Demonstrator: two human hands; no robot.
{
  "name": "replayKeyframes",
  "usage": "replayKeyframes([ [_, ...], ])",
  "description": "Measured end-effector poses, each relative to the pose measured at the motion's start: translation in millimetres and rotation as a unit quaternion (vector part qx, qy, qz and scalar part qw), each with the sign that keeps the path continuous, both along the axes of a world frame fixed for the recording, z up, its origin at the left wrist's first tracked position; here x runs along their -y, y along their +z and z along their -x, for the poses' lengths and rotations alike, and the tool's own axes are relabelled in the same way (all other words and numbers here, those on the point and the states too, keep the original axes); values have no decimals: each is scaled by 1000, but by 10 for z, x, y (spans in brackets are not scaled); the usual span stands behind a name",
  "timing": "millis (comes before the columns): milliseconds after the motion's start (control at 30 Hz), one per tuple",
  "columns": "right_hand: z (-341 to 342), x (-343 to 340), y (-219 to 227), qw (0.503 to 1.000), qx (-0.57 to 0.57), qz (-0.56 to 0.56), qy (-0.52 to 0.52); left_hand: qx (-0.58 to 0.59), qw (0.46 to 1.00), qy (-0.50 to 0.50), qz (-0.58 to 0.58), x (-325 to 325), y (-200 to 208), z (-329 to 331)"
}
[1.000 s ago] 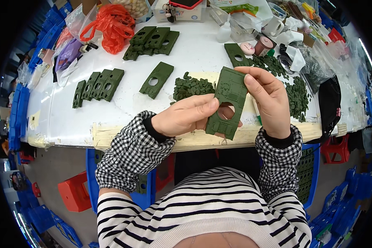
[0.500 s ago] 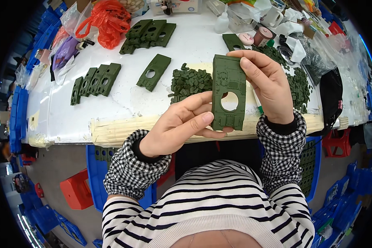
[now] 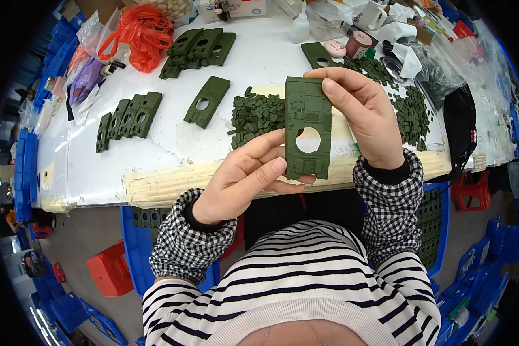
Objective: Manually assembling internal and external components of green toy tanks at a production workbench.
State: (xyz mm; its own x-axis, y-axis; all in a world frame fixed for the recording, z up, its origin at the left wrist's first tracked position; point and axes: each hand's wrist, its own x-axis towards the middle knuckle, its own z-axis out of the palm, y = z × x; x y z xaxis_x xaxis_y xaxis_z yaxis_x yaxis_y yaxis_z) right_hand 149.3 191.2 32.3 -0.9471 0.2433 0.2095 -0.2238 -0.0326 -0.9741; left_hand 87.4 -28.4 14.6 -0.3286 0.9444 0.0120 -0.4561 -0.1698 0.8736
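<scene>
Upright above the table's near edge is a dark green plastic model tank hull (image 3: pixel 308 112), with moulded detail on its face and a large round hole in its lower half. My right hand (image 3: pixel 370 118) pinches its upper right corner between thumb and fingers. At its lower left edge my left hand (image 3: pixel 239 180) supports it, with some fingers passing behind and partly hidden. Past my left hand lies a heap of small green plastic pieces (image 3: pixel 256 115). A single similar hull (image 3: pixel 211 95) rests on the table to the left of that heap.
Several more hulls stand in a row (image 3: pixel 134 117) at left, and others are stacked (image 3: pixel 199 47) behind. Another heap of small green pieces (image 3: pixel 412 115) is at right. A red plastic bag (image 3: pixel 144 34), a white bottle (image 3: pixel 299 27) and a pink tin (image 3: pixel 358 44) stand at the back.
Both hands and the hull have shifted slightly left in the picture, and the table scene has shifted slightly too. My grip looks the same.
</scene>
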Motion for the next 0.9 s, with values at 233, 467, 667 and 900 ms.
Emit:
replayKeyframes([
  [233,-12,8,-17,1000,-2,-3,-1,-12,1000,7,13,17,-61,-20],
  [467,-20,9,-37,1000,4,-2,-3,-20,999,8,24,22,-75,-26],
  [667,-15,32,-45,1000,-12,0,-23,-52,995,81,-8,-3,-136,-110],
  [900,-9,24,-166,999,-9,7,-53,-409,871,271,31,-70,-288,-269],
])
